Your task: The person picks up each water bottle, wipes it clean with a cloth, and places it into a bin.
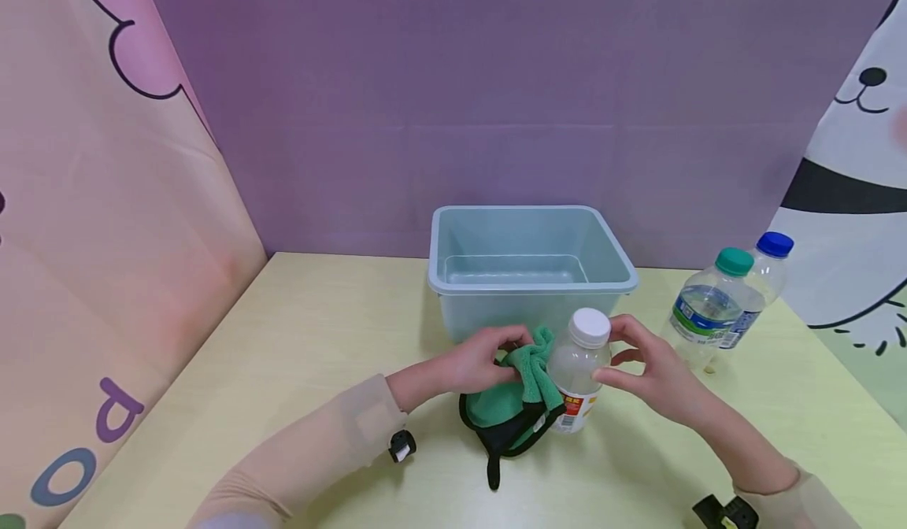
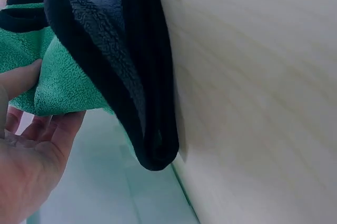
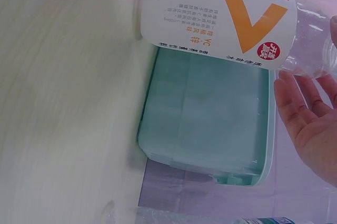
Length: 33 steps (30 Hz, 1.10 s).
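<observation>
My left hand (image 1: 489, 360) pinches a green terry cloth (image 1: 533, 368) with black edging and a hanging loop. In the left wrist view the cloth (image 2: 71, 82) shows a dark grey face at its fold, with the thumb (image 2: 21, 82) on the green side. Right beside it stands a clear plastic bottle (image 1: 567, 368) with a white cap. Its label (image 3: 221, 16) carries an orange V. At the bottle's right side my right hand (image 1: 648, 368) has thumb and fingers spread, fingertips right at its shoulder. The bottle's left side is partly covered by the cloth.
A light blue plastic bin (image 1: 510, 308) stands just behind the bottle and cloth. To the right are two more bottles, one with a green cap (image 1: 734, 261), the other with a blue cap (image 1: 775, 244). Purple fabric (image 1: 425, 104) hangs behind the pale wooden table (image 1: 333, 301).
</observation>
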Available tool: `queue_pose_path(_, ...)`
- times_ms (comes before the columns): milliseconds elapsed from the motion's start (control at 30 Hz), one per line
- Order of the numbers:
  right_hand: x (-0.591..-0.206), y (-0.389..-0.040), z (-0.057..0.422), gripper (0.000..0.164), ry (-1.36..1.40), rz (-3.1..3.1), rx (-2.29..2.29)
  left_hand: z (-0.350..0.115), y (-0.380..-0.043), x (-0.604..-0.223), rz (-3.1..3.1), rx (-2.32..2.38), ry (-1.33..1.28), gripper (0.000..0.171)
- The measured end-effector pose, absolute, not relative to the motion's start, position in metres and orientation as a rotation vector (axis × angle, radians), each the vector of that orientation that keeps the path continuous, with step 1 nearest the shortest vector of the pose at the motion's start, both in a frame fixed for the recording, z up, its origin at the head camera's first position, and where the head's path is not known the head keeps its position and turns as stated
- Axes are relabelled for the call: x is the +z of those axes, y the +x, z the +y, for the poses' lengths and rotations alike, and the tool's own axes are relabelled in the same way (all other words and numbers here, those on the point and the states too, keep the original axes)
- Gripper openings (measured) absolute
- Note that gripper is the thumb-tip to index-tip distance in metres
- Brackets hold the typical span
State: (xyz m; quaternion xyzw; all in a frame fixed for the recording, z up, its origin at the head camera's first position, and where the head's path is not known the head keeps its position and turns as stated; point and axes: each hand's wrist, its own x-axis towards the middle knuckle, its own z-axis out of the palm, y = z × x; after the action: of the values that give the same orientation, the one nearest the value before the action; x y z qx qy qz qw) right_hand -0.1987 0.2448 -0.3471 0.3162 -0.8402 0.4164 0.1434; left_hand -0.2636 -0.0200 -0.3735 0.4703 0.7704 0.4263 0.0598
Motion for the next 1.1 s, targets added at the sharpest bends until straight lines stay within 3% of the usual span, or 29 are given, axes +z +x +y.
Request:
queue_pose_path(300,-0.347,-0.200,0.245,0.050,0.923,-2.412,1.215,-0.018,-0.260,-0.359,2.295,1.489,1.327,0.021)
queue_pose_path(633,-0.345,-0.200,0.244,0.049,0.944,-2.402,1.214,-0.013,-0.258,-0.328,2.225,1.658,1.393,0.026)
queue_pose_path(1100,-0.346,-0.198,0.245,0.048,0.924,-2.427,1.229,-0.019,-0.257,-0.349,2.376,1.411,1.339,0.027)
